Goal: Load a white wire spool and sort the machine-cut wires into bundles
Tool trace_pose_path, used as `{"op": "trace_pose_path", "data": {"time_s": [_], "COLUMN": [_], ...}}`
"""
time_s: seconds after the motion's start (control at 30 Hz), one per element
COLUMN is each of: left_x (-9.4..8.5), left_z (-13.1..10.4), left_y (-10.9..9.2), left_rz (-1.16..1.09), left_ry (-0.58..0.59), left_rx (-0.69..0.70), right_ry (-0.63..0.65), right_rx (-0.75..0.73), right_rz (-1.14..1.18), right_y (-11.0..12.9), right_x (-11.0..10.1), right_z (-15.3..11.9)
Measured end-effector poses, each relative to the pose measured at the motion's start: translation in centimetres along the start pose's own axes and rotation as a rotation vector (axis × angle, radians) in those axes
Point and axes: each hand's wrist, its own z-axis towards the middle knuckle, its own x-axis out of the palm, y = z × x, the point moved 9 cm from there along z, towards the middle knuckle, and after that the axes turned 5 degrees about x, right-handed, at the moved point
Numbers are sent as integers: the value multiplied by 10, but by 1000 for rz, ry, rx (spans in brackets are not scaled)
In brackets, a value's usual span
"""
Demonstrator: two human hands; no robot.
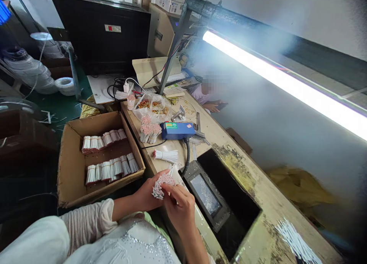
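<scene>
My left hand (147, 193) is wrapped around a bundle of thin white wires (164, 183), whose pinkish cut ends face up toward me. My right hand (180, 203) is closed at the near right side of the same bundle, thumb and index finger pinched at the wire ends. Whether it grips a single wire or several is too small to tell. Just beyond, a tied wire bundle (166, 156) lies on the workbench (252, 176). Further back, more bundles (149, 130) stand upright against a blue box-shaped device (177, 130).
At left, a cardboard box (71, 172) holds two rows of wire bundles. A black machine with a screen (206, 195) sits in a bench cutout. Loose white wires (296, 241) lie at lower right. A lit tube lamp (275, 78) hangs overhead. Another person's hand (212, 106) shows behind the bench.
</scene>
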Motion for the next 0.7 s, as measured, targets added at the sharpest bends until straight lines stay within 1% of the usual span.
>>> {"op": "trace_pose_path", "data": {"time_s": [0.1,0.17,0.23,0.33,0.47,0.7], "left_x": [-2,-3,-2,-4,-7,-6], "left_z": [0,0,1,1,0,2], "left_y": [-9,-13,-11,-5,1,3], "left_rz": [119,133,122,127,224,374], "left_ry": [9,6,1,-10,4,54], "left_rx": [-12,-9,-1,14,31,108], "right_ry": [28,47,59,48,10,-11], "right_rx": [3,-4,-6,38,100,121], "right_rz": [16,24,25,1,-55,-140], "right_y": [-1,0,0,-3,-8,-21], "right_x": [3,5,6,5,1,1], "right_z": [0,-1,0,0,0,-4]}}
